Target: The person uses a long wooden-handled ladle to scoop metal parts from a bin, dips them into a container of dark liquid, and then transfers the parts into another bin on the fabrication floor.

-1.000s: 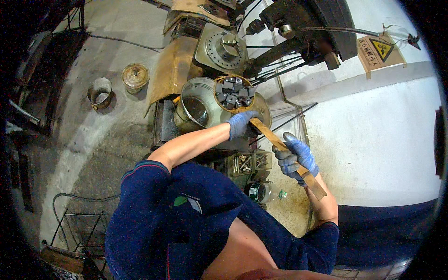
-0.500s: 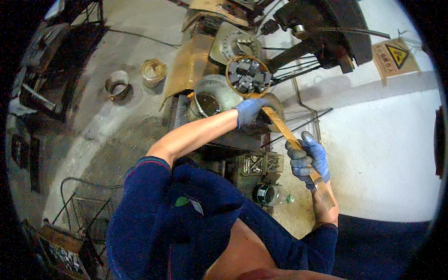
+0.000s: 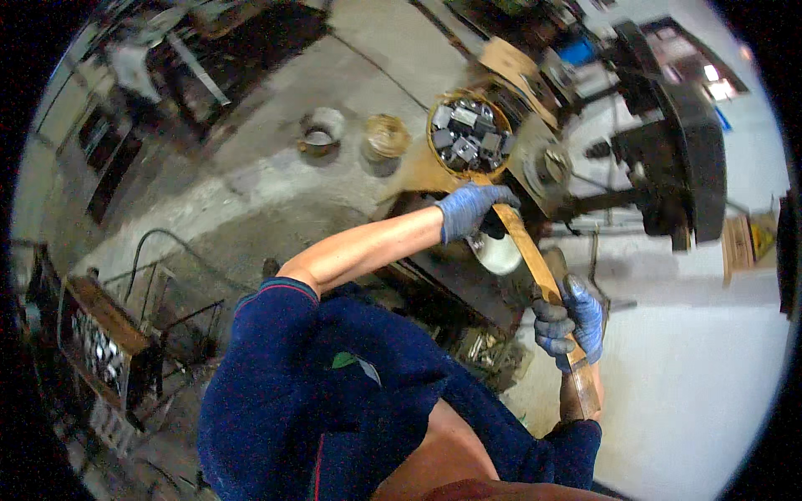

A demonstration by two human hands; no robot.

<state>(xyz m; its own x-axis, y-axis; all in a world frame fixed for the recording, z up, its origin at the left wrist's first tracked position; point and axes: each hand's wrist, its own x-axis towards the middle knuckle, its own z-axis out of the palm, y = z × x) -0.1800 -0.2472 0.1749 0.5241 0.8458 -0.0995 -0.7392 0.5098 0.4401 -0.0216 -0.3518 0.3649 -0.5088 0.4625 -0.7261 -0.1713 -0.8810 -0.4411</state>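
Observation:
A long-handled round basket (image 3: 431, 138) with a yellowish rim hangs out ahead of me, full of small grey metal blocks (image 3: 468, 135). Its flat, wood-coloured handle (image 3: 530, 249) slants down to the right toward me. My left hand (image 3: 473, 209), in a blue knit glove with dark fingers, is closed round the handle just behind the basket. Farther back, my gloved right hand (image 3: 571, 324) wraps the handle, and the handle's tail end lies along my right forearm.
A dark machine (image 3: 672, 150) stands at the right, with a round metal plate (image 3: 541, 165) beside the basket. Two buckets, one grey (image 3: 322, 134) and one yellowish (image 3: 386, 138), sit on the floor. A whitish vessel (image 3: 501, 255) shows beneath the handle. A bin of metal pieces (image 3: 100, 342) is at lower left.
The view has turned left, so the surroundings shift rightward. The basket has swung from over the bench by the wall toward the floor side, both hands still on the handle.

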